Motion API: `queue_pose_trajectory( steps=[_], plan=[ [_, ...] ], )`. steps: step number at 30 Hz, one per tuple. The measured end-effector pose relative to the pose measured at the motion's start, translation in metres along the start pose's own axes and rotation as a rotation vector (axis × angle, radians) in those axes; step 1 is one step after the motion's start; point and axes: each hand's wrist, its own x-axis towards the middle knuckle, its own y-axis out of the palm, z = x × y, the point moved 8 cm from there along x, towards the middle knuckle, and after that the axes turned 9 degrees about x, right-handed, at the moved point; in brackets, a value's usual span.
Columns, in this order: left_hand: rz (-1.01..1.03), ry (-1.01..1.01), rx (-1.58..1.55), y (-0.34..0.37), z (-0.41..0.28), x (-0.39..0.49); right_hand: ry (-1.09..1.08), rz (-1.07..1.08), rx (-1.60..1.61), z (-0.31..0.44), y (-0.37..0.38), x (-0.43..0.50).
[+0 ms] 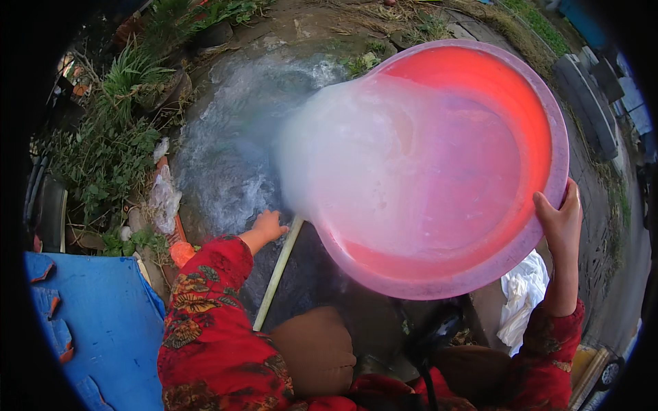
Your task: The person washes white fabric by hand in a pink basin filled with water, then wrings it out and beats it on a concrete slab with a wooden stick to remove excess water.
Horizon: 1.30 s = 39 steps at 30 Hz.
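Observation:
A large pink-red plastic basin [534,154] is tilted to the left, and cloudy, soapy-looking water [349,149] pours over its left rim onto the wet ground. My right hand [561,213] grips the basin's right rim, thumb on the inside. Beside the stream, my left hand [269,226] is in the air with its fingers apart, holding nothing and not touching the basin. Just right of that hand, a pale pole [280,272] slants down towards my knee; its upper end is hidden by the basin and water.
Plants [115,154] and a clear plastic bag [164,198] line the left side. A blue board [103,308] with peeling edges is at the lower left. White cloth or plastic [524,298] lies below the basin's right side. Grey slabs [586,103] stand at the upper right.

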Motion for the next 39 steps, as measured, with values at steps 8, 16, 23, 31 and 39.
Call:
queue_pose_trajectory(
  steps=[8,16,23,31,39],
  plan=[
    [-0.119,-0.118,-0.236,0.046,-0.044,0.002,-0.024,0.017,-0.113,0.012,0.005,0.013],
    [-0.327,-0.078,-0.247,0.023,-0.002,-0.009,-0.142,0.125,0.149,0.006,0.012,0.060],
    [-0.420,-0.196,-0.191,-0.003,0.050,-0.025,0.094,0.199,0.299,-0.029,0.025,0.109],
    [-0.757,-0.488,-0.369,-0.008,0.179,-0.081,-0.207,0.073,0.257,0.061,0.044,0.093],
    [-0.704,-0.132,-0.967,-0.032,0.119,-0.099,-0.500,-0.004,0.139,0.207,0.069,0.015]
  ],
)
